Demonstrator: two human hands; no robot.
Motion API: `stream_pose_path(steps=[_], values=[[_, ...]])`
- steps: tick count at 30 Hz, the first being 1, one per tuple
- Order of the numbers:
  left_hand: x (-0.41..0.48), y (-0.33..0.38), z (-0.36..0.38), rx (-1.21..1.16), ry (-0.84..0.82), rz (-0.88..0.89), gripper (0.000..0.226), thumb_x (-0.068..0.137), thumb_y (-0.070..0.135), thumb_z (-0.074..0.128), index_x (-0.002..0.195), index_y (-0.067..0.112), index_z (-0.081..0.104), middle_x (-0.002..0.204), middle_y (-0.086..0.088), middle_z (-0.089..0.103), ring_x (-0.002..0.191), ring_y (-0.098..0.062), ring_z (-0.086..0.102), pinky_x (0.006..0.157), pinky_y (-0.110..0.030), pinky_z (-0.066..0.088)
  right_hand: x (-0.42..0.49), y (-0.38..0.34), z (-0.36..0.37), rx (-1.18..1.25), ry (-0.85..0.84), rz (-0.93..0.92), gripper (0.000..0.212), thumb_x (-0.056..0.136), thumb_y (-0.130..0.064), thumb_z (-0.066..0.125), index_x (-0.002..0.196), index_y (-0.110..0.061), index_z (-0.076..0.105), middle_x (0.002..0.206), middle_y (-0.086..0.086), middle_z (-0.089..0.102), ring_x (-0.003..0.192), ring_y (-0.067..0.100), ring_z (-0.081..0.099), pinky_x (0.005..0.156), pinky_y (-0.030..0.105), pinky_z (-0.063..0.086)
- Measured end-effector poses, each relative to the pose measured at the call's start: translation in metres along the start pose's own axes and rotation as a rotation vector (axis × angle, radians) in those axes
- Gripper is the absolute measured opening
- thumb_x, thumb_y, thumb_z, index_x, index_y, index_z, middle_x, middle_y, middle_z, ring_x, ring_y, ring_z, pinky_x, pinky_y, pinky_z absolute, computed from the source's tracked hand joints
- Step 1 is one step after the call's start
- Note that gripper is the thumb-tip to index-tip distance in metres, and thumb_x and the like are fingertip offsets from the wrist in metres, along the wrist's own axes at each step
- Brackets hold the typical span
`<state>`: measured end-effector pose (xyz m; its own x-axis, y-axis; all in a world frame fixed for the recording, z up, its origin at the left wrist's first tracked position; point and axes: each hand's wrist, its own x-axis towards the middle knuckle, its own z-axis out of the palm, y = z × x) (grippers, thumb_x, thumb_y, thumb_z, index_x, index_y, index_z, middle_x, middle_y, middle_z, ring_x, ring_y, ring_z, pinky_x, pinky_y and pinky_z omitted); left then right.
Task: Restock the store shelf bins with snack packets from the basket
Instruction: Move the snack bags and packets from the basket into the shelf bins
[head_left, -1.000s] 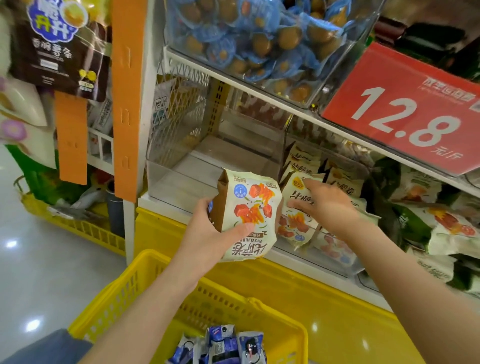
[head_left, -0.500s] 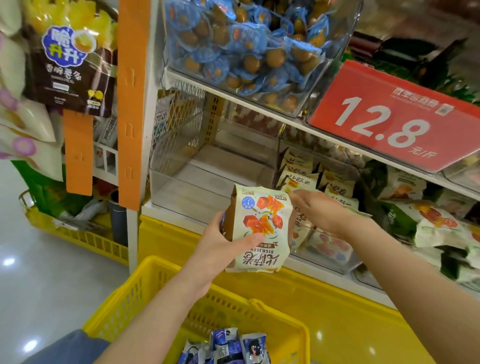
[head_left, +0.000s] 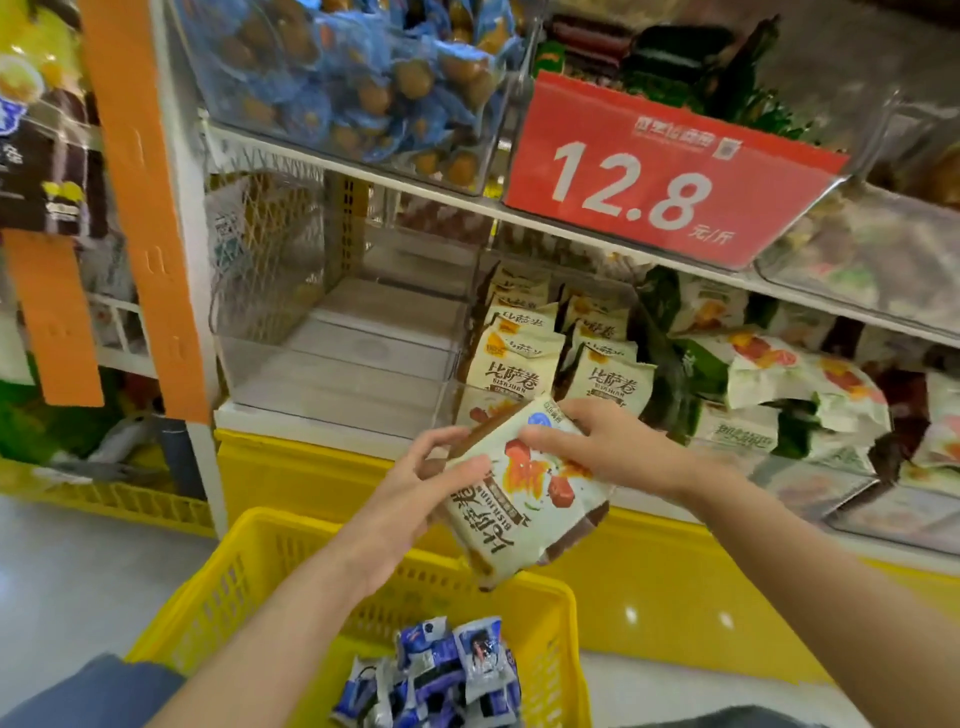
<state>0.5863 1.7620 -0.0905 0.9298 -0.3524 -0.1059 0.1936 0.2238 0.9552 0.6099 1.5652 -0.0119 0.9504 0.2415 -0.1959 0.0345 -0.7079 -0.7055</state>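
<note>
Both hands hold one snack packet (head_left: 524, 504) in the air, tilted, in front of the lower shelf and above the far rim of the yellow basket (head_left: 311, 530). The left hand (head_left: 415, 483) grasps its left edge, with the thumb on the printed face. The right hand (head_left: 608, 447) grips its upper right corner with curled fingers. Behind them stand rows of the same packets (head_left: 524, 358), the front row partly hidden by the held packet and the right hand. To their left is a clear bin (head_left: 332, 384); to their right lie green and white bags (head_left: 769, 374). A red price sign (head_left: 649, 176) hangs above. Blue packets (head_left: 447, 670) lie in the basket.
</note>
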Motion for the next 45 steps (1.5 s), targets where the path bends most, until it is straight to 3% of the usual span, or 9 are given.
stream_pose_path(steps=[4, 9, 14, 18, 23, 31, 35, 41, 45], values=[[-0.003, -0.005, 0.003, -0.079, 0.028, -0.035, 0.066, 0.059, 0.041, 0.074, 0.118, 0.024, 0.051, 0.108, -0.001, 0.069, 0.096, -0.018, 0.067, 0.078, -0.028, 0.052, -0.005, 0.028, 0.021, 0.502, 0.288, 0.033, 0.031, 0.088, -0.042, 0.058, 0.102, -0.016, 0.065, 0.09, 0.001, 0.075, 0.078, 0.014, 0.072, 0.062, 0.026, 0.058], [-0.004, -0.01, 0.008, -0.12, 0.098, 0.013, 0.062, 0.058, 0.034, 0.076, 0.116, 0.023, 0.056, 0.104, 0.004, 0.071, 0.096, -0.013, 0.067, 0.08, -0.029, 0.051, -0.009, 0.038, 0.046, 0.791, 0.162, 0.134, 0.03, 0.084, -0.039, 0.062, 0.103, -0.015, 0.064, 0.094, 0.002, 0.075, 0.083, 0.01, 0.071, 0.064, 0.022, 0.055], [-0.004, -0.009, 0.007, -0.194, 0.269, 0.089, 0.06, 0.055, 0.033, 0.075, 0.113, 0.025, 0.061, 0.103, 0.003, 0.071, 0.094, -0.016, 0.068, 0.069, -0.032, 0.053, -0.017, 0.043, 0.055, 0.454, -0.077, 0.171, 0.059, 0.069, -0.05, 0.072, 0.115, -0.017, 0.056, 0.097, -0.006, 0.073, 0.087, 0.006, 0.07, 0.07, 0.019, 0.056], [-0.004, -0.01, 0.009, 0.22, 0.341, 0.226, 0.046, 0.069, 0.023, 0.077, 0.107, 0.037, 0.054, 0.099, 0.016, 0.067, 0.088, 0.001, 0.065, 0.06, -0.016, 0.053, -0.02, 0.046, 0.042, 0.185, 0.264, -0.081, 0.071, 0.066, -0.042, 0.078, 0.124, -0.033, 0.038, 0.119, -0.03, 0.049, 0.111, -0.013, 0.048, 0.093, 0.007, 0.04], [-0.009, -0.017, 0.021, 0.636, 0.072, 0.296, 0.048, 0.068, 0.029, 0.079, 0.097, 0.051, 0.048, 0.097, 0.045, 0.054, 0.092, 0.02, 0.053, 0.066, 0.0, 0.043, -0.04, 0.047, 0.027, -0.174, 0.198, -0.274, 0.079, 0.06, -0.054, 0.077, 0.13, -0.039, 0.044, 0.125, -0.032, 0.047, 0.117, -0.014, 0.041, 0.101, 0.011, 0.036], [0.004, -0.013, 0.038, 0.793, -0.169, 0.289, 0.05, 0.066, 0.044, 0.075, 0.105, 0.054, 0.046, 0.099, 0.03, 0.059, 0.095, 0.014, 0.053, 0.073, -0.004, 0.043, -0.051, 0.058, 0.025, -0.221, 0.088, -0.219, 0.056, 0.06, -0.06, 0.077, 0.109, -0.042, 0.056, 0.098, -0.015, 0.068, 0.088, -0.001, 0.061, 0.081, 0.032, 0.051], [0.024, 0.012, 0.047, 0.875, -0.1, 0.394, 0.053, 0.073, 0.062, 0.053, 0.122, 0.052, 0.037, 0.109, 0.036, 0.044, 0.104, 0.015, 0.046, 0.07, -0.008, 0.042, -0.053, 0.055, -0.01, -0.149, 0.263, -0.144, 0.053, 0.048, -0.072, 0.064, 0.092, -0.046, 0.051, 0.087, -0.017, 0.068, 0.081, -0.005, 0.065, 0.071, 0.026, 0.057], [0.076, 0.02, 0.034, 1.323, 0.114, 0.503, 0.045, 0.093, 0.044, 0.042, 0.135, 0.03, 0.036, 0.136, 0.012, 0.043, 0.123, -0.006, 0.038, 0.104, -0.031, 0.03, -0.032, 0.042, -0.089, -0.365, 0.826, -0.152, 0.063, 0.056, -0.076, 0.049, 0.096, -0.028, 0.049, 0.08, -0.015, 0.061, 0.068, 0.0, 0.06, 0.052, 0.021, 0.048], [0.094, 0.008, 0.029, 1.425, 0.145, 0.561, 0.039, 0.093, 0.04, 0.041, 0.129, 0.026, 0.043, 0.129, 0.007, 0.047, 0.119, -0.01, 0.042, 0.104, -0.031, 0.031, 0.006, 0.038, -0.097, -0.727, 0.736, -0.036, 0.073, 0.064, -0.077, 0.047, 0.111, -0.021, 0.045, 0.082, -0.007, 0.06, 0.066, 0.013, 0.056, 0.05, 0.025, 0.041]])
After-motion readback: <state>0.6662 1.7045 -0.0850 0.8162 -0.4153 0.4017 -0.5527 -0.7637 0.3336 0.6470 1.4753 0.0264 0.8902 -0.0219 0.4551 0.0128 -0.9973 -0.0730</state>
